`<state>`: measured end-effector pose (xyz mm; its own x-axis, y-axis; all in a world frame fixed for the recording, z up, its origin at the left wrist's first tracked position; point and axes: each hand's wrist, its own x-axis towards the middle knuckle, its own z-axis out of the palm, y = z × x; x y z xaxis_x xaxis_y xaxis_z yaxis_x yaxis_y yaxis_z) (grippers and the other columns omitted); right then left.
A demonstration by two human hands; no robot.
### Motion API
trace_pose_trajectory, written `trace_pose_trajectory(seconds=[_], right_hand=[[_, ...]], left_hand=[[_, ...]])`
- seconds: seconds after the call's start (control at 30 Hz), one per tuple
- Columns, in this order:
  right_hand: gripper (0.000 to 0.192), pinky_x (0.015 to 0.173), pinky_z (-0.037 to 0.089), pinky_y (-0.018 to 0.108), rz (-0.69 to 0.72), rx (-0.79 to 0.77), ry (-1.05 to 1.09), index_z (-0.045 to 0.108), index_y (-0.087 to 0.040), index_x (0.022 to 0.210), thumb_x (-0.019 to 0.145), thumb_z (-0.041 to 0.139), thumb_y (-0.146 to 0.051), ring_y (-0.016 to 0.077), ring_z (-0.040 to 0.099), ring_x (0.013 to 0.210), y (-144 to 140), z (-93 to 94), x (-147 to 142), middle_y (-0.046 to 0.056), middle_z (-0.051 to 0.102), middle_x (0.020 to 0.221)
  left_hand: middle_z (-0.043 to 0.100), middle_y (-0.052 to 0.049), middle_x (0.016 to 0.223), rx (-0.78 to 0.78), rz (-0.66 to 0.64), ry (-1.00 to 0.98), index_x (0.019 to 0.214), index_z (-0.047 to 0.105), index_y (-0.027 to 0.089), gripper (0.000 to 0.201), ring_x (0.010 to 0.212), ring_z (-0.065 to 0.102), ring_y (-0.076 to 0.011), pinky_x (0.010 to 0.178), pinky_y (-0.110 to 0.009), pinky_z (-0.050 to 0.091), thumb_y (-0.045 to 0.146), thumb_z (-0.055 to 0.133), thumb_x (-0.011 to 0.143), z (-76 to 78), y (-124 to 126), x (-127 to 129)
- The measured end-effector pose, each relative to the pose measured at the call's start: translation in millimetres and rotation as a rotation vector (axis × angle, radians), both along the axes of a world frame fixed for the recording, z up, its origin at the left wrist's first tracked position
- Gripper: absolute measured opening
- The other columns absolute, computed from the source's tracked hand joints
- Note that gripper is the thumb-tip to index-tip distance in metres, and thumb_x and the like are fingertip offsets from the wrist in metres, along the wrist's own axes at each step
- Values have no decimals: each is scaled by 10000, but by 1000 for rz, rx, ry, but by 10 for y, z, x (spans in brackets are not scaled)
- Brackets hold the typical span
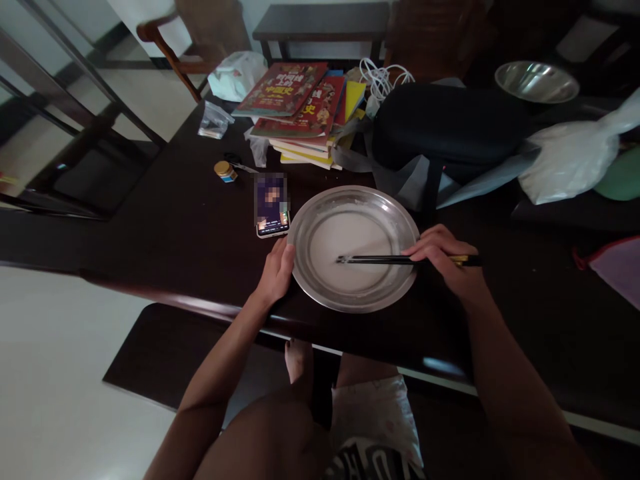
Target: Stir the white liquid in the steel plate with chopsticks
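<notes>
Slim black chopsticks with gold-coloured ends lie near-horizontal mid-frame, tips pointing left from right hand, over cloudy white liquid in round, wide-rimmed silver metal basin. Right hand's way nearer: fingers closed round sticks, forearm slanting up from lower right. Left hand touches basin's left rim, can't tell if really gripping.

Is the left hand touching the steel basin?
Touching. In the head view, the left hand lies against the steel basin at its left rim, no gap showing.
</notes>
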<state>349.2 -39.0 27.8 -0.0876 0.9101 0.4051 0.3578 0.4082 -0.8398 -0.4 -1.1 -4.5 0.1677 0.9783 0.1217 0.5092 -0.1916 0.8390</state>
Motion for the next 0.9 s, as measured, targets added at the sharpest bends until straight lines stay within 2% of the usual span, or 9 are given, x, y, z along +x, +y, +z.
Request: trace_pose_trajectory(seconds=[0.17,0.3,0.37,0.47,0.6,0.67,0.77,0.9], right_hand=[[359,756,530,467,-67,35,55,796,-340,738,1022,597,-432,251,651,796,1,-12,12,23,786,763],[299,777,540,466,25,14,4,819,-336,819,1021,608,-403,251,671,840,0,-8,-9,19,811,828],[281,793,538,461,10,31,-4,821,-336,837,1020,611,-369,251,672,863,0,-5,-8,17,817,851],[329,753,523,442,-31,49,54,810,-337,776,1027,596,-344,244,648,809,0,0,-2,15,798,783],[275,768,528,444,33,19,12,826,-334,837,1016,618,-361,246,665,835,0,2,-7,18,815,833],[263,785,525,440,16,38,2,826,-332,850,1016,622,-349,242,664,851,2,-1,-5,17,819,852],[319,756,511,422,-23,54,61,810,-329,789,1030,600,-330,229,639,807,4,-9,-2,9,801,786],[282,767,531,425,42,23,5,819,-325,827,1021,616,-357,235,664,835,3,-5,-13,15,814,837]], left_hand=[[746,-171,1275,-1,-2,-1,1252,735,157,810,1242,667,-324,1119,-498,508,772,265,1013,-7,5,-7],[744,-176,1277,2,1,-4,1241,738,152,822,1249,667,-328,1125,-492,505,782,266,1007,-10,7,-7],[743,-178,1277,0,3,-4,1249,736,152,825,1246,669,-330,1121,-495,508,783,263,1007,-8,5,-5],[738,-186,1287,1,-2,-2,1258,733,148,824,1251,669,-334,1116,-500,511,775,259,1013,-2,1,-1],[741,-179,1283,8,-1,-7,1270,727,152,800,1253,672,-326,1123,-485,512,759,270,1021,1,1,-1],[748,-174,1265,6,2,-6,1264,728,153,793,1228,680,-321,1112,-482,520,756,273,1023,-1,2,-3],[754,-173,1238,12,-4,0,1250,734,148,806,1191,688,-318,1098,-485,524,763,265,1020,-5,4,-7],[747,-174,1246,6,-1,11,1246,735,138,828,1207,678,-324,1101,-485,516,770,251,1018,-3,5,-5]])
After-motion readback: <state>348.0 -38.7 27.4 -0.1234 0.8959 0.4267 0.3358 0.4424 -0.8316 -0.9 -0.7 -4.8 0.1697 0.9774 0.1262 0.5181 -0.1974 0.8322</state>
